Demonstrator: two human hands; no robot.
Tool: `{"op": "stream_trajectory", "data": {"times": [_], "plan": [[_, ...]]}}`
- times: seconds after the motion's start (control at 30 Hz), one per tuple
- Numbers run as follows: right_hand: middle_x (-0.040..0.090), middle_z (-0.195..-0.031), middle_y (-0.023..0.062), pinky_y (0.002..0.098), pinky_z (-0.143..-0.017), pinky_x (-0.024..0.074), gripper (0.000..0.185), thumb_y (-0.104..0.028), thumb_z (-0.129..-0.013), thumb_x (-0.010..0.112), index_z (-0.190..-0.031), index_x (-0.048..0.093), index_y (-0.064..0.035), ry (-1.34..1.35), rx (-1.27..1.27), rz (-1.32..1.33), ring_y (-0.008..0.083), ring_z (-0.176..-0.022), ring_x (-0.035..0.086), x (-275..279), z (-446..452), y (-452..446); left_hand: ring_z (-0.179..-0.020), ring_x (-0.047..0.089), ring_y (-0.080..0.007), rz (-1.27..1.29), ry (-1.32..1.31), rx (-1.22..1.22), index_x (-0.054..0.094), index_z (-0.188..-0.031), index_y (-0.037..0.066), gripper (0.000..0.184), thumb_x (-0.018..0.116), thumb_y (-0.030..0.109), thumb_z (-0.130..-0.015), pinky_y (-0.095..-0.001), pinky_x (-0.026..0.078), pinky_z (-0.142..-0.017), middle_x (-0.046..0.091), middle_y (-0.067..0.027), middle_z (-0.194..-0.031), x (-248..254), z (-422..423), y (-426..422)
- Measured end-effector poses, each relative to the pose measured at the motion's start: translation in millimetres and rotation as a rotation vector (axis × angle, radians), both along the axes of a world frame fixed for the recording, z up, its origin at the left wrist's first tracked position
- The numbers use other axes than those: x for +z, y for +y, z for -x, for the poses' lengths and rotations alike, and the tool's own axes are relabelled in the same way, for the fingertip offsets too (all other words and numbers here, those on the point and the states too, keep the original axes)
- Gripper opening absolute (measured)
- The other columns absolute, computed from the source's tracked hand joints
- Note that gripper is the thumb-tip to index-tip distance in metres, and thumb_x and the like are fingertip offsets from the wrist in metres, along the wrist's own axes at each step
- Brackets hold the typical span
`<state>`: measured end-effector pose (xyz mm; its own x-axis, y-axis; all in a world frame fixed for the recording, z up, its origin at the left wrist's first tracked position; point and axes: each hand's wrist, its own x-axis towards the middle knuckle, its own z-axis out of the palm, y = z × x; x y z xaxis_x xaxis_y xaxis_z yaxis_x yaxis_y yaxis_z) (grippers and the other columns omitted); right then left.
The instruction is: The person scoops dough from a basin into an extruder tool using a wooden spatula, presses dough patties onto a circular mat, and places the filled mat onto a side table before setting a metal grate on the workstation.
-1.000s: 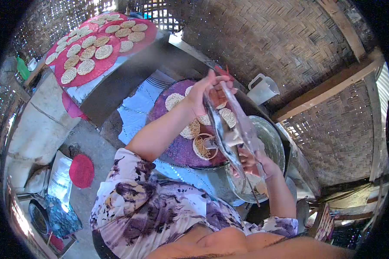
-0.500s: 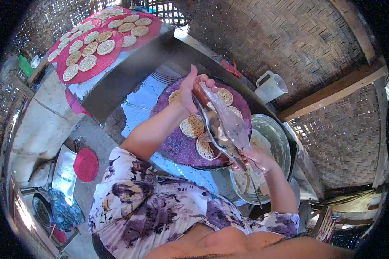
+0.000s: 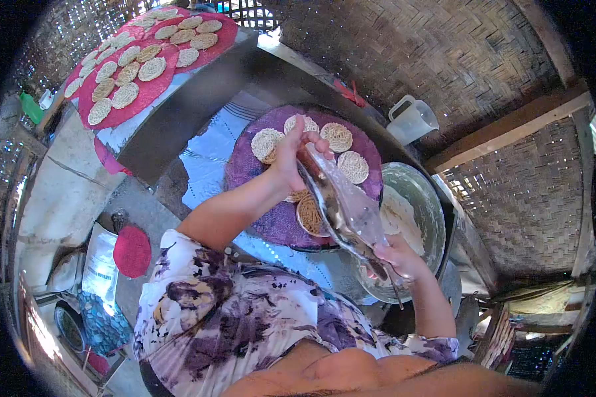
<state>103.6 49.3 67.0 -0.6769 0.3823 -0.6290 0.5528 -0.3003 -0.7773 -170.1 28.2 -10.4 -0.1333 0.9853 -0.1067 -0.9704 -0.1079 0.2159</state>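
My left hand (image 3: pixel 290 157) grips the upper end of a long, hinged-looking implement (image 3: pixel 341 212) with a dark edge and a pale translucent sheet or side. My right hand (image 3: pixel 402 257) holds its lower end, where a thin rod sticks out downward. What lies between its two sides is partly hidden. Beneath it is a round purple woven tray (image 3: pixel 258 215) bearing several round lacy noodle cakes (image 3: pixel 353 167). One brownish cake (image 3: pixel 309 215) shows just below the implement. To the right, under my right hand, stands a large basin (image 3: pixel 432 218) with whitish dough or batter in it.
Many similar cakes lie on pink round mats (image 3: pixel 142 106) on a raised surface at the upper left. A translucent plastic jug (image 3: pixel 412 122) stands by the woven wall at the right. A red mat (image 3: pixel 132 251) and a white sack (image 3: pixel 101 261) are at the left.
The implement and both hands have shifted slightly downward relative to the tray, showing more of the cakes at its far side. A brownish cake now shows near the implement. Both hands keep their hold.
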Motion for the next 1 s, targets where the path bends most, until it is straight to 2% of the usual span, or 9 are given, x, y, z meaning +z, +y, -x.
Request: {"op": "stream_trajectory", "data": {"times": [0.27, 0.5, 0.6, 0.7, 0.73, 0.83, 0.87, 0.97, 1.0], "plan": [[0.058, -0.069, 0.0049, 0.0255, -0.048, 0.0445, 0.039, -0.036, -0.08, 0.062, -0.093, 0.057, 0.0006, 0.02, -0.022, -0.159, 0.0125, -0.054, 0.055, -14.1, 20.7, -5.9, -0.061, 0.052, -0.0237, -0.055, 0.144, 0.068, 0.043, -0.059, 0.01, 0.055, 0.042, 0.06, -0.082, -0.0358, 0.043, -0.06, 0.048, -0.0062, -0.057, 7.9, 23.5, 6.0], [0.057, -0.065, 0.0043, 0.0258, -0.049, 0.0448, 0.037, -0.033, -0.08, 0.062, -0.094, 0.057, 0.0011, -0.063, -0.041, -0.217, 0.0123, -0.052, 0.054, -8.5, 7.4, -10.0, -0.058, 0.051, -0.0244, -0.006, 0.087, 0.035, 0.041, -0.057, 0.011, 0.057, 0.042, 0.063, -0.08, -0.0353, 0.041, -0.059, 0.048, -0.0067, -0.056, -2.4, 5.6, 14.0], [0.058, -0.072, 0.0059, 0.026, -0.05, 0.0453, 0.046, -0.036, -0.078, 0.063, -0.101, 0.055, 0.0032, -0.051, -0.056, -0.092, 0.0129, -0.06, 0.056, -3.4, -1.5, -15.6, -0.066, 0.055, -0.0258, -0.076, 0.018, -0.073, 0.052, -0.07, 0.009, 0.057, 0.041, 0.064, -0.08, -0.0354, 0.042, -0.06, 0.053, -0.0087, -0.063, -3.4, 4.5, 8.6], [0.058, -0.086, 0.0092, 0.0269, -0.049, 0.0456, 0.062, -0.041, -0.076, 0.063, -0.114, 0.047, 0.0057, 0.221, -0.138, -0.12, 0.014, -0.07, 0.057, 10.6, -2.8, -17.4, -0.09, 0.057, -0.0288, -0.23, 0.107, -0.145, 0.054, -0.104, 0.005, 0.07, 0.037, 0.068, -0.078, -0.0377, 0.045, -0.073, 0.06, -0.0151, -0.091, 23.0, 11.2, 0.9], [0.056, -0.095, 0.0097, 0.0281, -0.057, 0.0462, 0.072, -0.045, -0.074, 0.063, -0.122, 0.039, 0.0035, 0.287, -0.156, -0.171, 0.0151, -0.076, 0.056, 11.9, 0.8, -16.3, -0.112, 0.047, -0.0303, -0.506, 0.023, -0.299, 0.036, -0.129, 0.004, 0.075, 0.05, 0.058, -0.079, -0.0379, 0.041, -0.089, 0.049, -0.019, -0.119, 23.0, 18.3, 2.3], [0.052, -0.106, 0.0109, 0.0318, -0.075, 0.0456, 0.087, -0.051, -0.072, 0.062, -0.133, 0.023, -0.0019, 0.43, -0.253, -0.268, 0.0189, -0.086, 0.055, 17.9, 17.1, -17.5, -0.111, 0.048, -0.0243, -0.509, 1.494, -0.037, 0.032, -0.132, 0.002, 0.08, 0.067, 0.043, -0.071, -0.0367, 0.034, -0.096, 0.054, -0.0129, -0.114, 39.6, 7.3, -9.2], [0.05, -0.107, 0.0116, 0.0351, -0.086, 0.0404, 0.092, -0.056, -0.071, 0.061, -0.135, 0.02, -0.0044, 0.368, -0.201, -0.261, 0.0206, -0.095, 0.051, 23.4, 26.7, -18.8, -0.115, 0.045, -0.0209, -0.536, 1.655, 0.033, 0.038, -0.127, 0.002, 0.079, 0.073, 0.029, -0.062, -0.035, 0.031, -0.099, 0.051, -0.0128, -0.119, 26.5, 5.0, -18.8], [0.047, -0.115, 0.0153, 0.04, -0.091, 0.036, 0.086, -0.056, -0.073, 0.058, -0.134, 0.025, -0.0045, 0.451, -0.059, -0.59, 0.0267, -0.106, 0.046, -6.7, 51.0, -18.3, -0.109, 0.05, -0.0211, 0.037, 1.703, 0.24, 0.042, -0.122, 0.002, 0.077, 0.077, 0.029, -0.058, -0.0336, 0.036, -0.094, 0.054, -0.0121, -0.115, 7.6, -19.2, -25.0], [0.045, -0.118, 0.0164, 0.0419, -0.094, 0.0338, 0.084, -0.056, -0.074, 0.057, -0.133, 0.027, -0.0048, 0.465, -0.002, -0.723, 0.0289, -0.11, 0.043, -17.4, 55.5, -13.1, -0.106, 0.052, -0.0228, 0.044, 1.744, 0.064, 0.047, -0.117, 0.002, 0.049, 0.064, 0.019, -0.074, -0.0332, 0.038, -0.092, 0.055, -0.0103, -0.113, 21.7, -9.4, -37.9]]}}
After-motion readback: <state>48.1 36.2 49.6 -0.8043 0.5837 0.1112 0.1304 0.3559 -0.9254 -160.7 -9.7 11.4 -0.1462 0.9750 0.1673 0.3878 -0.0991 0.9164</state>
